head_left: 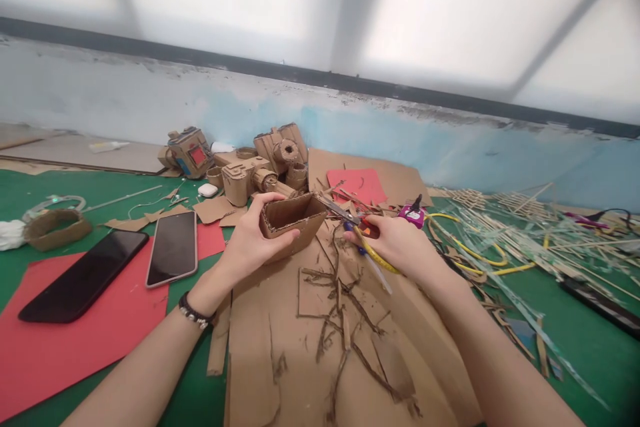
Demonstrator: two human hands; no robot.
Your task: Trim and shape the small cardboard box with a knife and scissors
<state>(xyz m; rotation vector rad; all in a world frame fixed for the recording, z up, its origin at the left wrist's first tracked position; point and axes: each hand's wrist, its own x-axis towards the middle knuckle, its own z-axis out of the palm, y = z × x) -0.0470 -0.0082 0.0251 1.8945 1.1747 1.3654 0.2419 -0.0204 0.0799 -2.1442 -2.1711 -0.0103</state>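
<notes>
My left hand [260,233] is closed around a small open-topped cardboard box [295,230], thumb on its near side and fingers on the far left side. In my right hand [393,240] is a pair of scissors [344,213], their metal blades reaching the upper right edge of the box. Part of the scissor handles is hidden by the fingers. Just under that hand lie a yellow strip [377,257] and a blue-and-pale tool whose kind I cannot make out. Below both hands, a large cardboard sheet [270,340] carries thin cardboard strips and scraps [345,327].
Two phones [83,277] rest on red paper [45,360] at left, near a cardboard ring [57,230]. Cardboard camera models [245,180] stand against the wall. Thin wooden sticks [525,233] and a yellow cord cover the green table's right side. A purple tape measure [411,215] sits nearby.
</notes>
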